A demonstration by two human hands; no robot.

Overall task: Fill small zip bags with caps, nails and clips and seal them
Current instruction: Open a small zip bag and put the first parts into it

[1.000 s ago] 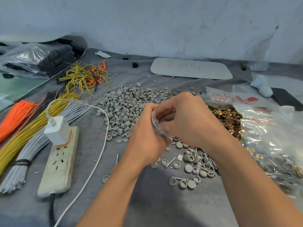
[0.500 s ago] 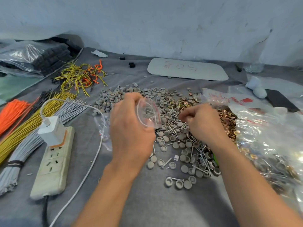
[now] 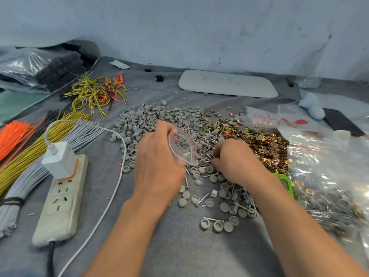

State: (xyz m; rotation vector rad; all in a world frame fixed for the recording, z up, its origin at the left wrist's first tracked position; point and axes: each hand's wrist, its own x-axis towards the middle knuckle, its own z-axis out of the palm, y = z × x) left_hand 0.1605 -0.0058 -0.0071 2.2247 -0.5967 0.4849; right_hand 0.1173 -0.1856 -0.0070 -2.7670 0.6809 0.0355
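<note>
The right hand (image 3: 237, 160) is burying its fingertips in the nails (image 3: 207, 142), so whether it is pinching any is not showing. The left hand (image 3: 157, 162) is hiding, behind its own back, the fingers gripping the zip bag (image 3: 182, 145), whose contents are blurring. The right wrist is covering part of a green object (image 3: 287, 184). The big plastic bag (image 3: 327, 176) is running off the right edge, the wire bundles (image 3: 30, 148) off the left.

A single view is given, worn at head height and aimed forward and down over the grey cloth (image 3: 179, 248). The left hand (image 3: 157, 166) and right hand (image 3: 237, 160) are framed close, near centre, forearms entering from the bottom edge. The white wall (image 3: 199, 27) is caught along the top.
</note>
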